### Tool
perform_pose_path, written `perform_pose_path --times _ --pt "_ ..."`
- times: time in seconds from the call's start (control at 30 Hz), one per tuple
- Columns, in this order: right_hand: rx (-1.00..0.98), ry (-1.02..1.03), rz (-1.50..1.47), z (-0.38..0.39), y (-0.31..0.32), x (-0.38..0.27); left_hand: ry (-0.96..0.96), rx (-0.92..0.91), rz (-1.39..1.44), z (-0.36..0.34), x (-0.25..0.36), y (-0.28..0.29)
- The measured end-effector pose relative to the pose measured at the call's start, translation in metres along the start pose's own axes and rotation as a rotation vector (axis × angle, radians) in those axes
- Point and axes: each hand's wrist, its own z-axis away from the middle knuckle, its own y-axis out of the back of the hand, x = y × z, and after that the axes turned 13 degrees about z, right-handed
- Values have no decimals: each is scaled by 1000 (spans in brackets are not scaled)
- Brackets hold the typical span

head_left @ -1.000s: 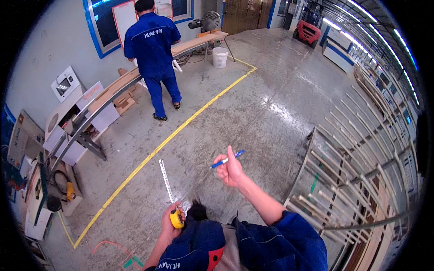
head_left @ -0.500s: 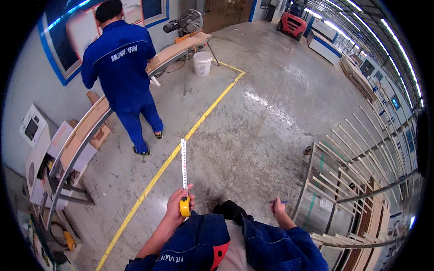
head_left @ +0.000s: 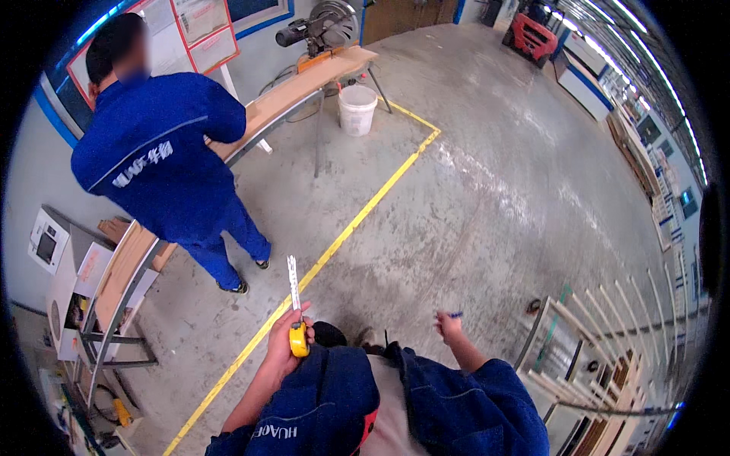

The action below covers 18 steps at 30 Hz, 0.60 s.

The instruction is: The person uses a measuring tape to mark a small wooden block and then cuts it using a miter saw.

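the left hand is curled around a rounded yellow tape measure, its narrow white blade extended forward above the grey concrete floor. the right hand has its fingers bent around a slim blue pen. relative to the earlier frame, less blade shows and the blue-clad co-worker appears nearer.

The tape measure is yellow, its blade white with dark markings. The pen looks dark blue. The wearer's jacket is navy with white lettering and red trim; the co-worker's clothing is brighter blue. The floor is mottled grey, its line yellow; the worktop is tan, the bucket white.
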Motion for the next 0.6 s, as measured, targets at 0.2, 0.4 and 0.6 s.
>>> perform_pose_path --times 0.2,0.4,0.6 --pt "-166 407 106 -88 -84 -286 -22 -34 36 -167 56 -55" --pt "-137 269 181 -153 -133 -387 31 -158 -27 -314 139 -127" --pt "-110 27 129 -249 -145 -437 18 -88 -45 -426 227 -200"
